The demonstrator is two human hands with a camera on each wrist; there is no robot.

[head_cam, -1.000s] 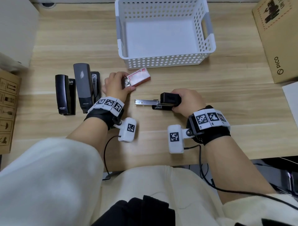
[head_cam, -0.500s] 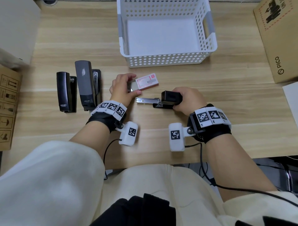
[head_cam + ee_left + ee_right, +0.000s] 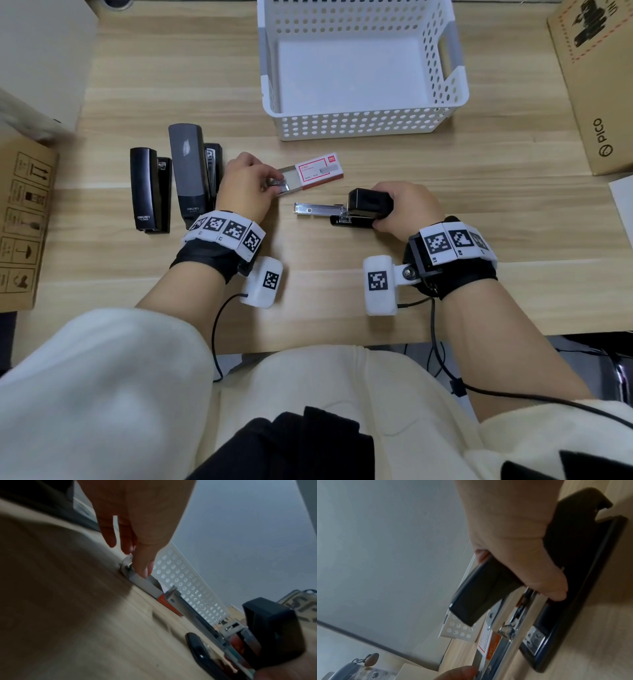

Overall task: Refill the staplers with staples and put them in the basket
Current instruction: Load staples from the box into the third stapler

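My right hand (image 3: pixel 404 205) grips a black stapler (image 3: pixel 359 210) lying on the wooden desk, its lid lifted and its metal staple channel (image 3: pixel 318 209) pointing left; the stapler (image 3: pixel 556 588) shows from beneath in the right wrist view. My left hand (image 3: pixel 246 185) pinches staples at the pulled-out end of the tray of a red-and-white staple box (image 3: pixel 318 171), which lies flat on the desk. The left wrist view shows my fingertips (image 3: pixel 144 566) on the tray of the staple box (image 3: pixel 145 584). Two more black staplers (image 3: pixel 150 188) (image 3: pixel 193 174) lie side by side left of my left hand.
A white perforated basket (image 3: pixel 356 123) stands at the back centre with nothing in it. A cardboard box (image 3: pixel 596 85) sits at the right, another cardboard box (image 3: pixel 24 222) at the left edge. The desk's front edge runs just below my wrists.
The staple box was lowered from my left hand onto the desk and its inner tray slid out to the left. My right hand kept hold of the open stapler.
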